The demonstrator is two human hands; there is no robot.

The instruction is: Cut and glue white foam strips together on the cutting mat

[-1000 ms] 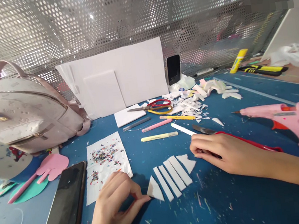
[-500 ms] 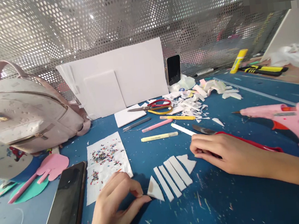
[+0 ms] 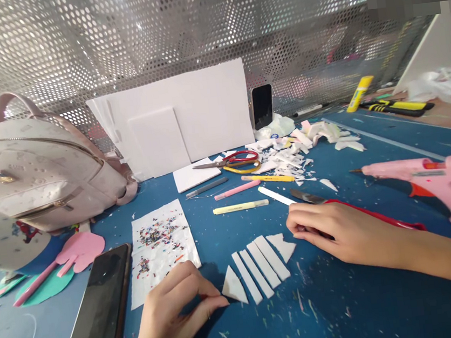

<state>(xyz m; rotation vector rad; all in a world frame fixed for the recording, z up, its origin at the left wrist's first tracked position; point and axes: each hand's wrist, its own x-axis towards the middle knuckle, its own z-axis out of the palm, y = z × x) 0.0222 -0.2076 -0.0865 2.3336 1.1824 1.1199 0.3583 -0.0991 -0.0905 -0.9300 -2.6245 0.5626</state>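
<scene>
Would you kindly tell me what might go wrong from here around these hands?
The left hand is right at a corner of the wedge-shaped white piece, so a nudge could push it into the neighbouring white strips.
The right hand lies close to the exposed blade of the red-handled tool; a careless move might nick a finger.
The loose coloured bits near the left hand could scatter if brushed.

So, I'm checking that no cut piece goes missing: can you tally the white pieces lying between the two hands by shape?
White strips: 4
White triangular piece: 1
White notched piece: 1
Total: 6
</scene>
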